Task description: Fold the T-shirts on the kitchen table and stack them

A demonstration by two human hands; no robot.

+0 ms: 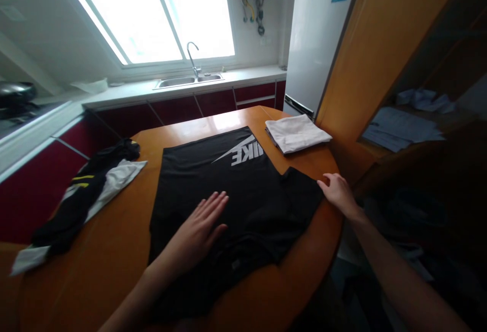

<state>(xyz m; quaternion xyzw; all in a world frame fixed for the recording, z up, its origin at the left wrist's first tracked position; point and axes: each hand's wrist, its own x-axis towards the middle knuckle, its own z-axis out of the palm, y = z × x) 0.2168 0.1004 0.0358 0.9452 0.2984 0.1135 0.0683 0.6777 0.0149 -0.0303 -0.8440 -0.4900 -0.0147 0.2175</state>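
Observation:
A black T-shirt [213, 179] with white lettering and a swoosh lies spread on the wooden table, its hem at the far side and its collar near me. My left hand [203, 225] is over the middle of the shirt, palm down, fingers stretched out and holding nothing; whether it presses on the cloth I cannot tell. At the right, my right hand [338, 192] pinches the edge of the shirt's sleeve between thumb and fingers. That sleeve reaches out toward the table's right edge. The other sleeve is hidden behind my left forearm.
A folded white cloth [299, 134] lies at the table's [243, 116] far right. Crumpled black and white clothes [95, 185] lie at the left. Beyond are a counter with a sink [178, 82] and a fridge [315, 37]. Open shelving [403, 129] with papers stands at the right.

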